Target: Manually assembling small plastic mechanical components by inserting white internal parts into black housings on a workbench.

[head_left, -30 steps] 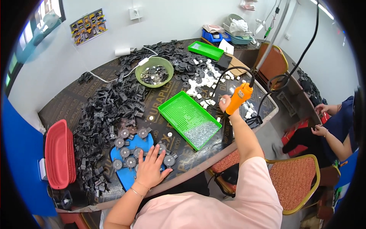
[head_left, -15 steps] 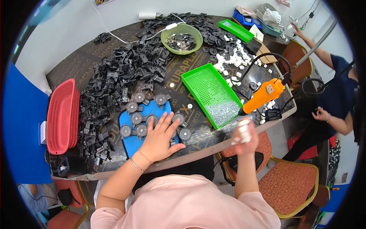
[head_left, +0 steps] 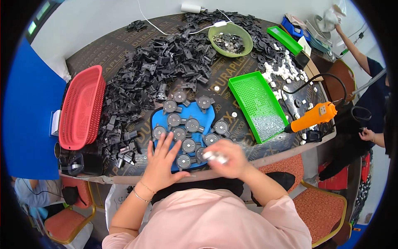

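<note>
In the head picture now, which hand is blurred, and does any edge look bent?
In the head view, the right hand and its white pieces look motion-blurred, the left hand sharper; the table's front edge looks bowed.

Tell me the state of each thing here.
Left hand, spread open
Right hand, closed on white pieces
Blue mat, partly covered by round black parts
Near green tray, partly filled with shiny bits
Orange screwdriver, unheld
Green bowl, holding small parts
Red basket, open side up
</note>
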### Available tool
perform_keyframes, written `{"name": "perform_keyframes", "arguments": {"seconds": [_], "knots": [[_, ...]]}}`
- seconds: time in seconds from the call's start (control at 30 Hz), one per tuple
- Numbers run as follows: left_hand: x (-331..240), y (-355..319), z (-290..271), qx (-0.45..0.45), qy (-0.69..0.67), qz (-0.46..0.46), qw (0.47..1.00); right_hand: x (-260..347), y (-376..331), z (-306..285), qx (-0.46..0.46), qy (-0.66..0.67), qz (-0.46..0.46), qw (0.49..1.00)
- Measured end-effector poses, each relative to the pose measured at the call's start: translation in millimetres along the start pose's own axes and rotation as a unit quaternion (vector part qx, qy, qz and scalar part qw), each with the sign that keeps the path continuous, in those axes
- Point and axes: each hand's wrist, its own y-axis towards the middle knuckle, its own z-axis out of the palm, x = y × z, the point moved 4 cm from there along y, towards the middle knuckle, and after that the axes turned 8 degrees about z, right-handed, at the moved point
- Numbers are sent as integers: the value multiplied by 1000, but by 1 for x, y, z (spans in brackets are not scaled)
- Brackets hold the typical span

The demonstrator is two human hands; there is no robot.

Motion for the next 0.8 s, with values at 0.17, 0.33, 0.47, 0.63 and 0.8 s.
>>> {"name": "perform_keyframes", "arguments": {"seconds": [0.17,0.33,0.47,0.63,0.8], "knots": [[-15,23,5,-32,-32,64,997,-58,14,-51,-198,30,201,959],[-52,73,25,12,-50,136,989,-85,3,-37,-182,42,256,949],[-56,100,45,-62,-18,97,993,-60,3,-35,-236,-210,220,923],[-49,101,50,-42,39,134,989,-58,0,-27,-174,-323,175,914],[-21,81,27,28,44,182,982,-52,5,-25,-146,-279,101,944]]}}
